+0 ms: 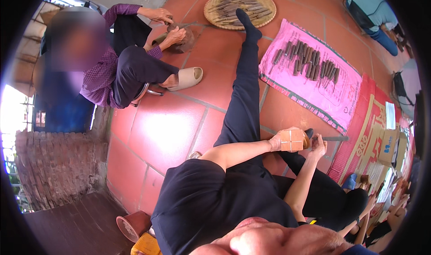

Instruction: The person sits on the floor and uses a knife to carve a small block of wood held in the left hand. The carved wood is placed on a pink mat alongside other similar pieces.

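Note:
My left hand (276, 139) is in front of my body, at the middle right. A square orange-brown piece with crossed white bands (292, 140) covers much of it; I cannot tell whether it is worn or held. Just right of it, a dark rounded tip (309, 132) and a yellowish-brown piece (306, 142) stick out. The left fingers seem curled, but what they grip is hidden. My right hand (318, 146), close beside it, is closed on one end of a long grey bar (336, 139), which points right. Both hands are above my bent leg.
A pink sack (330, 100) bears several dark-handled tools (307, 60). Beyond my outstretched leg (244, 89) sits a round woven tray (210, 16) of slender brown pieces. At left, a seated person works a roundish object (186, 39). Cardboard boxes (389, 147) stand at right; a pot (134, 226) lies lower left.

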Action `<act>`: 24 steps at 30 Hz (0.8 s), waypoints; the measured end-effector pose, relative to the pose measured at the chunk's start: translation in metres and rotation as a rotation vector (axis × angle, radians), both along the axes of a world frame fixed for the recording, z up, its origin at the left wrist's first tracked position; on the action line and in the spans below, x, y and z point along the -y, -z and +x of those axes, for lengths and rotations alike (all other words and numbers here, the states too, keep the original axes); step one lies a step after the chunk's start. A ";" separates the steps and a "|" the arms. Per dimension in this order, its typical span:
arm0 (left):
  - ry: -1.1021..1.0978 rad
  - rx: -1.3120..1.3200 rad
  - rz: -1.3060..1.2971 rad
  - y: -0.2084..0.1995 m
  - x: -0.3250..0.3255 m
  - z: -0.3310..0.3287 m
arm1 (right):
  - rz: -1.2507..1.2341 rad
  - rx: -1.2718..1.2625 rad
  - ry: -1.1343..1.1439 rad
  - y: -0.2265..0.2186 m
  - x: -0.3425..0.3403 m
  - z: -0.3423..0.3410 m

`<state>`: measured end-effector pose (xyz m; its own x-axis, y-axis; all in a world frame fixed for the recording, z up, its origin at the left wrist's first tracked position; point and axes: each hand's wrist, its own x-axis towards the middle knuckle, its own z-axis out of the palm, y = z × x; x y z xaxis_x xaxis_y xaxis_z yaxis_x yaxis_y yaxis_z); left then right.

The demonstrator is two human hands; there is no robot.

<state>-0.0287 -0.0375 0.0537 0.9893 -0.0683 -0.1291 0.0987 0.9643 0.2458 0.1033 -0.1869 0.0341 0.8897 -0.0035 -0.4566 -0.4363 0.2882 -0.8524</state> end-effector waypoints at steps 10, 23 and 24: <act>-0.006 0.000 0.080 -0.009 0.001 0.002 | -0.111 -0.044 0.027 0.013 0.004 0.004; 0.003 -0.006 0.091 -0.015 0.000 -0.001 | -0.101 0.033 -0.066 0.004 -0.005 0.005; 0.001 0.004 0.076 -0.015 0.000 -0.001 | -0.045 0.043 -0.096 -0.005 -0.013 0.001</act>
<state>-0.0302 -0.0371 0.0686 0.9897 -0.0595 -0.1301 0.0986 0.9425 0.3192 0.1043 -0.1734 0.0387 0.9056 0.0636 -0.4194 -0.4231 0.2081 -0.8819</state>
